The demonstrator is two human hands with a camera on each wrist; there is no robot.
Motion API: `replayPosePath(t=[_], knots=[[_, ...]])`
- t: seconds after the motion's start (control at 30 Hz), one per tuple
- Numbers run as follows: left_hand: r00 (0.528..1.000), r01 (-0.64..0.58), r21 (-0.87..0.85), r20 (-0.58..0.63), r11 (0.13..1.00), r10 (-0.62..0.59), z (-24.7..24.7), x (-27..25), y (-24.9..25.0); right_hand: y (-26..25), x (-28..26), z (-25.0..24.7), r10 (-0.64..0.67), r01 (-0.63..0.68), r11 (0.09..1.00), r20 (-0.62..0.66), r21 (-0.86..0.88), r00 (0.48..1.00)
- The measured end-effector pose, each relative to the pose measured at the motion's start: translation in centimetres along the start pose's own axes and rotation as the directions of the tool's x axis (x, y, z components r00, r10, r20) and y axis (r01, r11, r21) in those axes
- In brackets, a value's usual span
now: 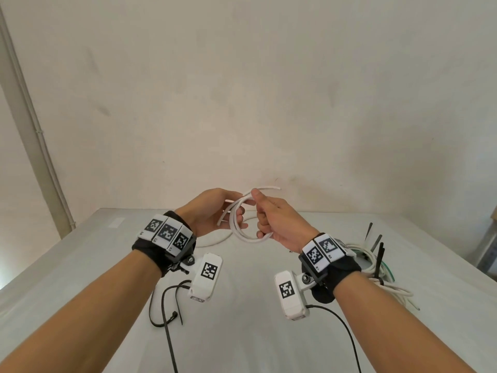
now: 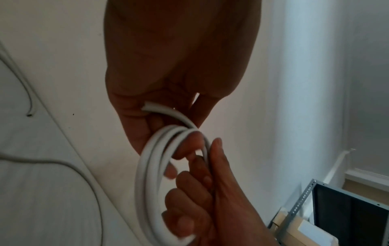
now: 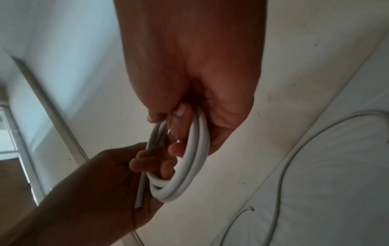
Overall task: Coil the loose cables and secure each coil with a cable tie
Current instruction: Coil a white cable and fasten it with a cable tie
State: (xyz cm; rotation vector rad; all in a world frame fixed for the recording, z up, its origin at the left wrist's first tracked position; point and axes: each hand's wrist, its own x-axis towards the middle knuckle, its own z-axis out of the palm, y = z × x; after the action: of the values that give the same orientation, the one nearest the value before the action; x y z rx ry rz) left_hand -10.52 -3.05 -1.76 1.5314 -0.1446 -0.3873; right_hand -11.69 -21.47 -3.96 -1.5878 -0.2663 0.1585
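A pale grey table [image 1: 80, 265] fills the lower half of the head view, set against a plain off-white wall [image 1: 242, 90]. Both forearms reach over it, and the two hands meet above the table's far part, clear of the surface.

On the right side of the table lies a pile of white cables [image 1: 376, 267] with black cable ties [image 1: 379, 254] standing up from it. Nearer, below the left wrist, a loose black cable tie [image 1: 164, 308] lies curled on the tabletop. Another white cable [image 1: 212, 239] lies on the table just behind the left hand.

Between the hands hangs the white cable coil [image 1: 243, 224], a small ring of several turns. The left hand [image 1: 212, 211] has its fingers curled through the ring from the left, with one cut end lying by its palm. The right hand [image 1: 277, 219] grips the coil's right side, thumb pressed on the top of the ring and fingers curled around the strands; the coil's free end [image 1: 266, 188] sticks out past the thumb towards the wall. The wrist views are dim, so the exact number of turns is hard to tell, perhaps three.
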Motion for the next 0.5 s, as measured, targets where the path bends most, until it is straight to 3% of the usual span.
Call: replayPosePath(t=[0.17, 0.27, 0.5], knots=[[0.996, 0.01, 0.091, -0.094, 0.996, -0.002, 1.9, 0.0, -0.5, 0.3, 0.6, 0.3, -0.085, 0.07, 0.972, -0.059, -0.225, 0.995], [0.996, 0.03, 0.09, -0.081, 0.995, -0.022, 2.2, 0.1, -0.6, 0.5, 1.1, -0.1, -0.104, 0.079, 0.936, -0.055, -0.344, 0.993], [0.998, 0.039, 0.052, -0.048, 0.998, -0.037, 2.7, -0.1, -0.7, 0.5, 1.3, -0.4, -0.022, 0.033, 0.938, 0.038, -0.345, 0.999]])
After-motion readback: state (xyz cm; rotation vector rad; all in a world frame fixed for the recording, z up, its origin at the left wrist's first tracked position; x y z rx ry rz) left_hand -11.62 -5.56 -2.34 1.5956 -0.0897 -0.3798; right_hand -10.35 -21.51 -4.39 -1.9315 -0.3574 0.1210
